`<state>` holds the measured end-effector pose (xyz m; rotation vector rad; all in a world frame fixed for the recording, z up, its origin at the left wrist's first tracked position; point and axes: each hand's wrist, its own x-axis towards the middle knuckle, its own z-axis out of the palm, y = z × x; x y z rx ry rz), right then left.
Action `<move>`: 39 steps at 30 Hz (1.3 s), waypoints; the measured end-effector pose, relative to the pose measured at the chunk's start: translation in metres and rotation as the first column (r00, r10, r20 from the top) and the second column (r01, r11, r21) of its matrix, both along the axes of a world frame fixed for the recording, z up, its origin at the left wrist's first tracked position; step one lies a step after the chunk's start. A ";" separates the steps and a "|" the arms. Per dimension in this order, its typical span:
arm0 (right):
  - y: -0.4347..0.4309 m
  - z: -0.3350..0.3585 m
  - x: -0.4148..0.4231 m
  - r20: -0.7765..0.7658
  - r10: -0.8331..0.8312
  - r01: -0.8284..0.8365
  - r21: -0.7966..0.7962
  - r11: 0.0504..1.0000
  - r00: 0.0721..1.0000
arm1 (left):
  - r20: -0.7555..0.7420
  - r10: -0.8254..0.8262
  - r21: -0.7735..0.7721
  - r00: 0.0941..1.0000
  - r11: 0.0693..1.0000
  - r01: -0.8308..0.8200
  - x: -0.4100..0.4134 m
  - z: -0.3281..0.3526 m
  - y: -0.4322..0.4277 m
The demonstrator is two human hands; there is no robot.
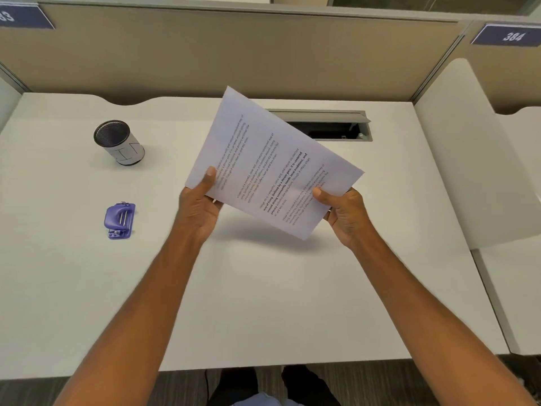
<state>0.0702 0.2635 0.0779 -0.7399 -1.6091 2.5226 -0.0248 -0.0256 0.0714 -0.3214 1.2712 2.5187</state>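
Left hand point(199, 206) and right hand point(345, 215) pinch opposite short ends of the paper point(272, 159), thumbs on top. The paper is held tilted in the air, well right of the hole punch point(120, 221), with its long axis slanting away from the punch. The left hand is nearer the punch. Fingers beneath are hidden, and the sheet count is unclear.
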 end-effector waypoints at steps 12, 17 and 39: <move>0.007 -0.010 0.004 0.095 0.095 -0.123 0.348 0.929 0.991 | -0.093 -0.381 -0.562 0.920 0.782 0.268 0.000 -0.006 -0.029; 0.002 -0.025 0.012 0.119 0.093 -0.128 0.329 0.936 0.988 | -0.089 -0.300 -0.570 0.950 0.797 0.198 0.022 -0.027 -0.027; 0.011 -0.042 0.028 0.143 0.117 -0.162 0.364 0.917 0.983 | -0.101 -0.239 -0.526 0.966 0.837 0.152 0.038 -0.034 -0.022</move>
